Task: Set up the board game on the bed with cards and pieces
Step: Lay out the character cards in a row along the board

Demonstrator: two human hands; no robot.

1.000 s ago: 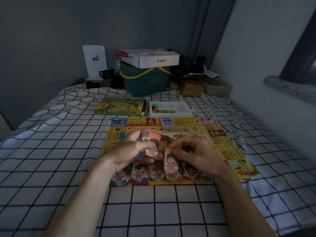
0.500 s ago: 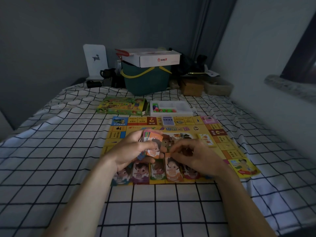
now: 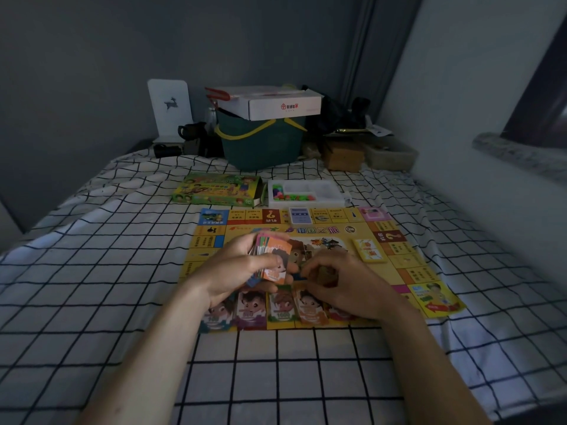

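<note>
Well beyond the fingers I see a dark green basket [image 3: 260,148] with a yellow handle, a white carton [image 3: 276,104] resting on its rim. Left of it stands a white deer panel [image 3: 170,108]; right, a brown box [image 3: 343,156].

The game board [image 3: 408,271] carries a white question mark on a dark red square at its 2 o'clock edge; a purple money card [image 3: 250,311] at the near edge reads 500; the green money card [image 3: 282,308] beside it reads 1000; other print is too blurred to read
</note>
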